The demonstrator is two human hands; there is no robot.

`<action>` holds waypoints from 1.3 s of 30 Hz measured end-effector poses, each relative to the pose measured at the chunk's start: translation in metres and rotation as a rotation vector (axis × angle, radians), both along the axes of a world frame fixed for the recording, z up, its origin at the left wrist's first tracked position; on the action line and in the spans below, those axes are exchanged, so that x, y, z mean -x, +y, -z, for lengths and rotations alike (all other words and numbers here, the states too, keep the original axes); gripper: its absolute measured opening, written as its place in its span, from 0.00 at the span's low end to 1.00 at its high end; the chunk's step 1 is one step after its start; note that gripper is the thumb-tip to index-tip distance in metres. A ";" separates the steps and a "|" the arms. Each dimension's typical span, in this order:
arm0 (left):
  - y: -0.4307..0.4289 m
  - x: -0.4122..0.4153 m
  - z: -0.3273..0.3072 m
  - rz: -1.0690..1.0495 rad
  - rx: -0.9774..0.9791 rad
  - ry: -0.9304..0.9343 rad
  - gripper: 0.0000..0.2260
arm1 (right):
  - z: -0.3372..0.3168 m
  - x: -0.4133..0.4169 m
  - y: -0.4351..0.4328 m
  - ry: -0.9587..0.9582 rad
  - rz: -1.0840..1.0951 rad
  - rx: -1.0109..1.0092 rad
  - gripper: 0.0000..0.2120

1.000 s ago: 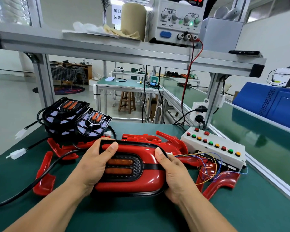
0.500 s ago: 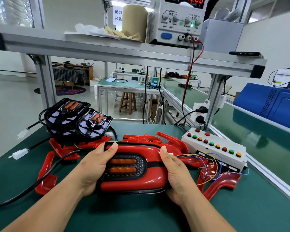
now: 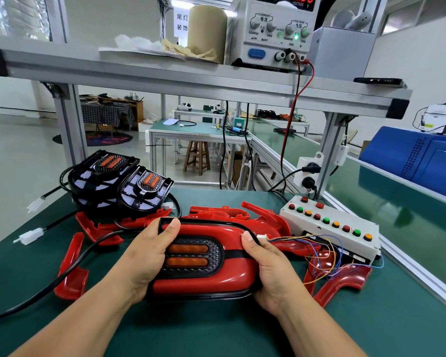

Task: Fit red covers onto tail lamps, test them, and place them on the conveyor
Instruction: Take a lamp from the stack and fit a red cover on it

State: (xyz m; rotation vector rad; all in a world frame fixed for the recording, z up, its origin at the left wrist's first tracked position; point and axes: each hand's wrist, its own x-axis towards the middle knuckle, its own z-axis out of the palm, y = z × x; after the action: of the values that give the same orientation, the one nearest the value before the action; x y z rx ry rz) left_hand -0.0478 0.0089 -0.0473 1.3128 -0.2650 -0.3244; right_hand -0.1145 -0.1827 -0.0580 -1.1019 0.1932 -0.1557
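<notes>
Green bench (image 3: 371, 328) at frame centre: left hand (image 3: 146, 256) and right hand (image 3: 273, 271) grip the red-covered tail lamp (image 3: 204, 282) by its ends, thumbs on top.

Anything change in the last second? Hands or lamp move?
Nothing visibly changed. The left hand and right hand still grip the tail lamp at its two ends, thumbs on the top edge of its red cover. Nothing was picked up or let go. The uncovered lamps, loose red covers and button box stayed put.
</notes>
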 end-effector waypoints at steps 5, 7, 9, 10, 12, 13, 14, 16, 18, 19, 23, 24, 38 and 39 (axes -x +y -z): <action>-0.003 -0.001 0.000 -0.041 -0.001 -0.015 0.12 | -0.005 0.000 0.003 0.037 0.017 0.000 0.15; -0.003 -0.002 -0.001 -0.033 -0.021 -0.003 0.13 | -0.006 0.001 0.001 0.055 0.016 0.011 0.18; -0.003 -0.002 -0.002 -0.004 -0.029 0.027 0.14 | -0.008 0.003 -0.001 0.054 0.010 0.016 0.20; -0.002 -0.002 -0.003 0.017 -0.019 0.050 0.14 | -0.009 0.004 -0.002 0.052 -0.001 0.012 0.20; -0.001 0.000 -0.007 0.047 0.023 0.104 0.14 | -0.011 0.004 -0.004 0.065 -0.026 -0.015 0.20; -0.001 0.002 -0.008 0.048 0.044 0.131 0.14 | -0.011 0.004 -0.004 0.079 -0.030 -0.033 0.21; 0.000 0.003 -0.010 0.047 0.055 0.153 0.15 | -0.012 0.004 -0.004 0.092 -0.029 -0.046 0.23; 0.001 0.007 -0.013 0.066 0.071 0.201 0.18 | -0.013 0.003 -0.003 0.107 -0.026 -0.063 0.29; 0.002 0.010 -0.017 0.080 0.094 0.240 0.22 | -0.014 0.004 -0.001 0.112 -0.019 -0.079 0.31; 0.002 0.010 -0.019 0.067 0.114 0.238 0.23 | -0.013 0.004 -0.001 0.114 -0.016 -0.088 0.30; 0.005 0.007 -0.020 0.029 0.210 0.211 0.28 | -0.012 0.003 -0.004 0.171 0.018 -0.145 0.25; 0.005 0.005 -0.019 0.036 0.239 0.221 0.29 | -0.012 0.002 -0.005 0.202 0.050 -0.162 0.28; 0.064 -0.047 -0.034 -0.332 -0.392 -0.133 0.06 | -0.014 -0.004 -0.013 0.443 0.221 -0.062 0.20; 0.086 -0.062 -0.030 -0.460 -0.495 -0.206 0.07 | -0.013 -0.004 -0.013 0.453 0.229 -0.031 0.20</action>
State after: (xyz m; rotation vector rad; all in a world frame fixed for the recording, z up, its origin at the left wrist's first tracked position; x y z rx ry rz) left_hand 0.0146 0.0948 -0.0177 1.8513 -0.0467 0.1504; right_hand -0.1103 -0.1954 -0.0452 -1.0712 0.7267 -0.1045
